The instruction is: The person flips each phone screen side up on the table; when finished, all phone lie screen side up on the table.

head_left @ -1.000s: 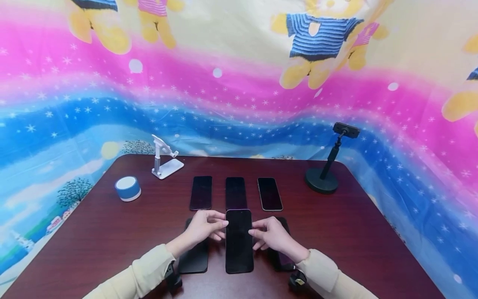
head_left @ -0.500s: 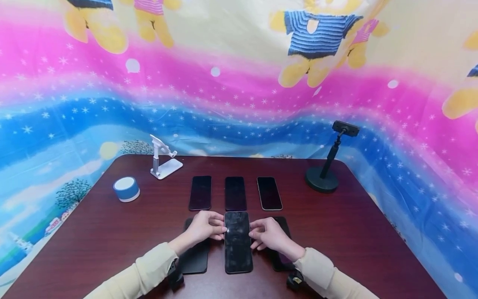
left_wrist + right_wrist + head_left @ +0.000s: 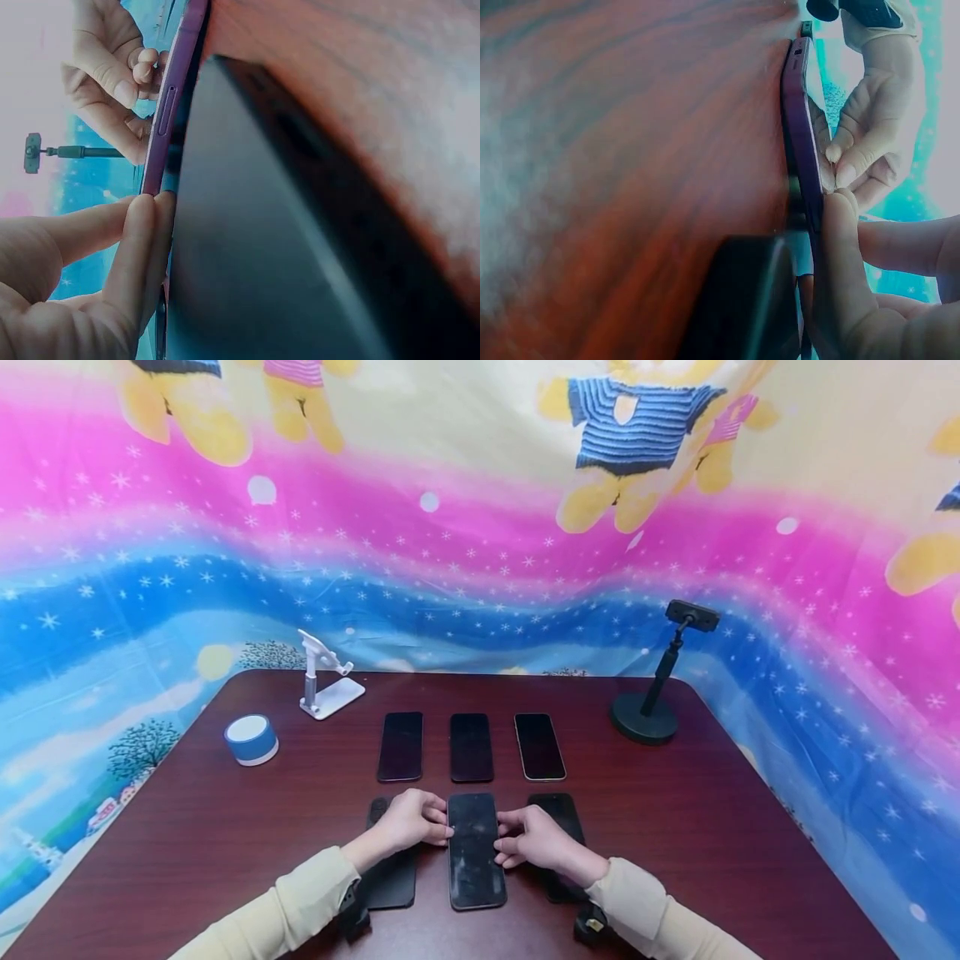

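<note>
A smartphone (image 3: 477, 852) with a dark, smudged screen is in the front middle, its purple frame showing in the left wrist view. My left hand (image 3: 408, 820) pinches its left edge with thumb and fingertips. On the opposite edge, the fingertips of my right hand (image 3: 536, 839) grip it the same way. Under my left wrist lies a black phone (image 3: 393, 885), partly covered. Another dark phone (image 3: 558, 810) sits beneath my right hand and is partly hidden too. Whether the held phone touches the table is hard to tell.
Behind my hands, a left phone (image 3: 401, 746), a middle phone (image 3: 472, 747) and a right phone (image 3: 540, 747) form a row. A blue-white roll (image 3: 252, 742) and a white phone stand (image 3: 330, 689) are at left. A black stand (image 3: 651, 710) is at back right. A printed curtain surrounds the table (image 3: 697, 827).
The held phone's top edge has come down and towards me, away from the middle back phone. Both hands have moved slightly with it, and its screen now shows smudges.
</note>
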`<state>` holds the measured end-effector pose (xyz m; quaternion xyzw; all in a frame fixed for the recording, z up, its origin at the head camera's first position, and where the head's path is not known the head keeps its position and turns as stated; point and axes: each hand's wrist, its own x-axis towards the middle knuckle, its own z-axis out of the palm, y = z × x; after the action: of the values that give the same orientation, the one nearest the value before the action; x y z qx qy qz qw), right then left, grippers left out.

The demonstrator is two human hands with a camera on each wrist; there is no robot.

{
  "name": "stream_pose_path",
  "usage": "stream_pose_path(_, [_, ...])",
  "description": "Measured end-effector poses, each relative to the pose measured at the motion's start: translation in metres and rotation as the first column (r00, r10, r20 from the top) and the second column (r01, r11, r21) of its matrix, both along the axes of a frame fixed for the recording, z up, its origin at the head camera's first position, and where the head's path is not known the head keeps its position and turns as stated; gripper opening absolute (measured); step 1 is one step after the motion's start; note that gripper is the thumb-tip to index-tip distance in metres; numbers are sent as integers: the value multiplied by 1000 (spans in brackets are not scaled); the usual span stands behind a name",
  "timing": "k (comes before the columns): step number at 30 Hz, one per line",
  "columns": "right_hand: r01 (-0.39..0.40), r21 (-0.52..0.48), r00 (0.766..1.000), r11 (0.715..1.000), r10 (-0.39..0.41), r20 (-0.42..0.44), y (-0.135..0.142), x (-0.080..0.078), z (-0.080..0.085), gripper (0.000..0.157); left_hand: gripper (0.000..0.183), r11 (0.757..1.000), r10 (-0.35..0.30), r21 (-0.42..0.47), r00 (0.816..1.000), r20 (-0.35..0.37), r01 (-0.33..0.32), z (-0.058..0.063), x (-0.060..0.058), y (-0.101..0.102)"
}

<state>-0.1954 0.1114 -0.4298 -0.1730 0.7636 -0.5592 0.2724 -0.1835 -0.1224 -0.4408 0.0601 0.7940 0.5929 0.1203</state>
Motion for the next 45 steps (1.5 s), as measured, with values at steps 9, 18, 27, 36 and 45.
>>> stream_pose_path(9, [14,23,1000,1000,-14,7,0,1,0,53,39,990,-19,-137,999,-43,13,2,-4,2])
stream_pose_path(18, [-1,34,1000,999,1,5,-4,-1,-2,55,42,991,13,-132,1000,-4,-13,10,-3,6])
stream_pose_path(27, [-24,44,1000,999,25,-10,-4,-2,0,61,41,988,56,-147,998,30,-51,13,-2,10])
stream_pose_path(36, [-17,72,1000,997,19,-24,-3,-3,-2,65,45,992,54,-121,997,57,-47,10,-2,13])
stream_pose_path(45, [-32,82,999,996,35,-29,-5,-3,-5,67,46,990,54,-134,998,29,-49,10,0,12])
